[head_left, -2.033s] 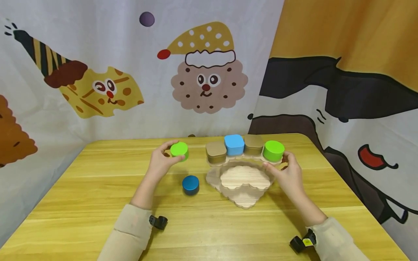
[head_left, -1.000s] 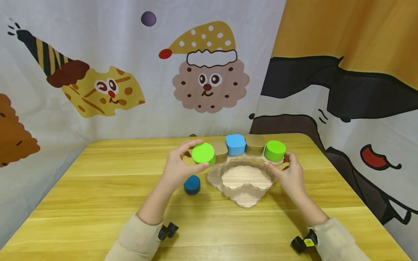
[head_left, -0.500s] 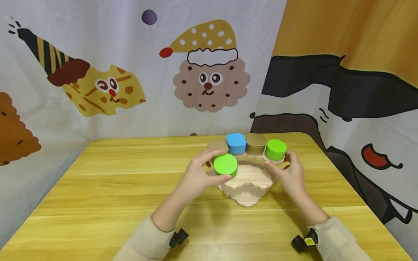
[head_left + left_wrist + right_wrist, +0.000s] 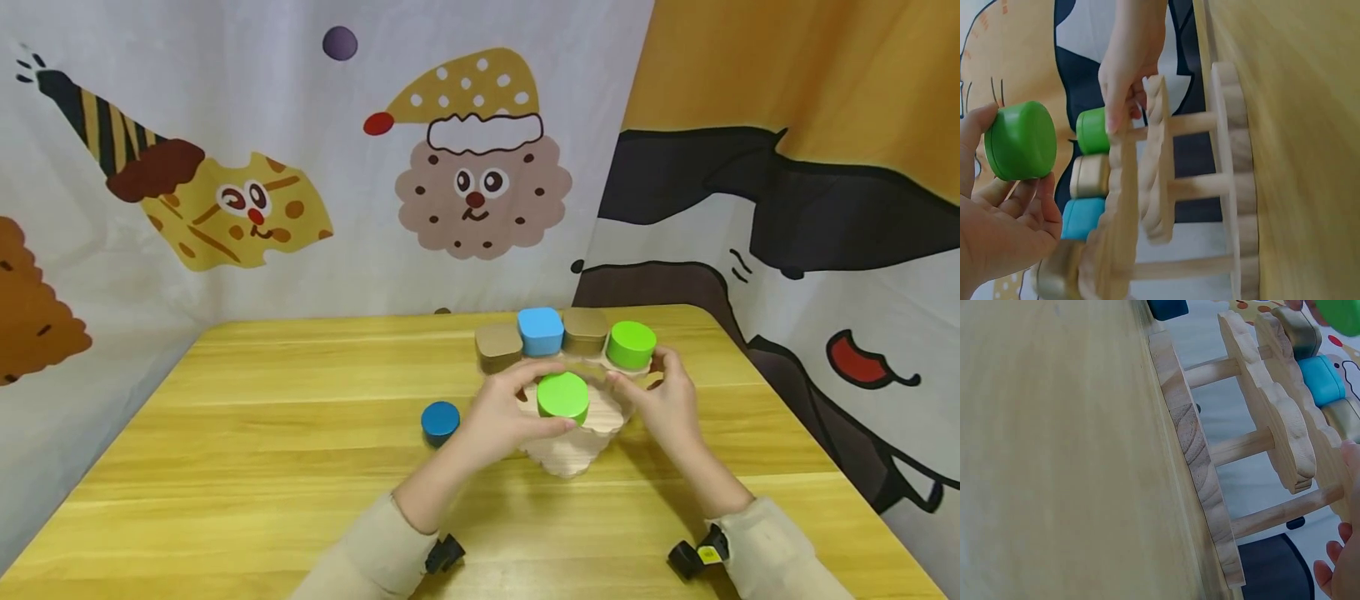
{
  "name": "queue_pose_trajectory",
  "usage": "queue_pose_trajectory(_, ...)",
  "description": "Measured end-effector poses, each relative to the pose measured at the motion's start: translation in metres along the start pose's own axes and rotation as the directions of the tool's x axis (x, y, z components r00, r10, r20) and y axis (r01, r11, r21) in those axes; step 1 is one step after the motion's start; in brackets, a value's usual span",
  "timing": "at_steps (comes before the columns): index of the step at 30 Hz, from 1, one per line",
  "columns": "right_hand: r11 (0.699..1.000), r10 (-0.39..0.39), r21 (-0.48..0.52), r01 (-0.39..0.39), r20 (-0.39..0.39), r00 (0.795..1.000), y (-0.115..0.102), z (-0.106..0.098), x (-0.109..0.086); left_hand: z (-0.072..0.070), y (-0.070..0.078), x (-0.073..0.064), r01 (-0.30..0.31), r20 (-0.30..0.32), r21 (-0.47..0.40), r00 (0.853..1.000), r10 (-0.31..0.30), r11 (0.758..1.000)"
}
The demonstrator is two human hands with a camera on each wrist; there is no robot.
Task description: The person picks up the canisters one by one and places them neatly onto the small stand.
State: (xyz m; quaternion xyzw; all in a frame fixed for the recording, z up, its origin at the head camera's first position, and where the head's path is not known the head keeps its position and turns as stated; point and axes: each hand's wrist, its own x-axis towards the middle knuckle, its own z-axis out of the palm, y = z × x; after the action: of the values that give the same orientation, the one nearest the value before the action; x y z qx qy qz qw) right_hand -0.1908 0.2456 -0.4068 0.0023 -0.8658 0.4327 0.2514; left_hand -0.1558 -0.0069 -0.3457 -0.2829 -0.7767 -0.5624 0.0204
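Note:
My left hand [image 4: 495, 417] holds a round green tin [image 4: 562, 396] between thumb and fingers, raised in front of the top shelf of a tiered wooden stand [image 4: 566, 458]. In the left wrist view the held tin [image 4: 1021, 140] is apart from the stand, whose scalloped shelves are joined by dowels. My right hand [image 4: 667, 400] grips the right end of the top shelf, thumb in front, beside another green tin [image 4: 632, 346]. Along that shelf also stand a light blue tin [image 4: 540, 331] and two gold tins, one at the left end [image 4: 498, 346] and one right of the blue [image 4: 585, 331].
A dark blue round tin [image 4: 440, 423] sits on the wooden table [image 4: 225, 467] left of the stand, close to my left forearm. Behind the table hangs a printed cloth [image 4: 300, 100] with cartoon figures.
My left hand has carried the green tin rightward from left of the stand to in front of its top shelf. The right hand keeps its grip on the shelf's end.

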Motion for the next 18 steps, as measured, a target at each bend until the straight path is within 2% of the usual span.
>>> queue_pose_trajectory(4,1.000,-0.003,0.011,0.003,0.003,1.000,0.000,-0.001,0.000,0.011,-0.003,0.006,0.031,0.015,0.022,0.999,-0.031,0.999)
queue_pose_trajectory(9,1.000,0.005,0.012,-0.006,0.011,1.000,0.001,0.000,0.000,0.024,-0.009,0.014,0.024,0.037,0.007,0.999,-0.024,1.000)
queue_pose_trajectory(18,1.000,0.004,0.013,-0.004,0.020,1.000,0.002,-0.001,0.000,0.036,-0.021,0.023,0.035,0.030,0.124,0.999,-0.039,0.992)
